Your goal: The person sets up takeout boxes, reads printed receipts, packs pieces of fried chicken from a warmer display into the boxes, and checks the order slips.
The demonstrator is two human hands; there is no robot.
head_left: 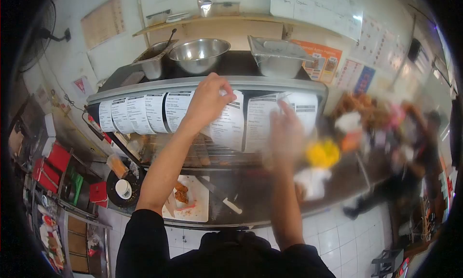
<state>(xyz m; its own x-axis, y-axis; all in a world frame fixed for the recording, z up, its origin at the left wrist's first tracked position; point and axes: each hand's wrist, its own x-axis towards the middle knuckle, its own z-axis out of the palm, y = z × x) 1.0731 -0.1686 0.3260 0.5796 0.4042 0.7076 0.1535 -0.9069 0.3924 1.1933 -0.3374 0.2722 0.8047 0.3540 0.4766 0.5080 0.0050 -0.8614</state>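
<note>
A row of printed order tickets (153, 115) hangs along the front rail (169, 87) of a glass-fronted warmer. My left hand (211, 102) reaches up to the rail, fingers pinched at the top edge of one paper ticket (228, 126). My right hand (284, 133) is smeared by motion in front of another ticket (259, 124) farther right, one finger pointing up. Whether it grips that paper cannot be made out. Below, a white cutting board (200, 193) bears fried chicken pieces (181, 193), and a knife (219, 194) lies across its right side.
Atop the warmer stand a steel mixing bowl (200, 54), a deep steel pan (153, 61) with a utensil, and a wrapped steel pan (279, 59). A white round-topped item (124, 189) sits at left. Another person (405, 167) is at right, blurred, near a yellow object (323, 153).
</note>
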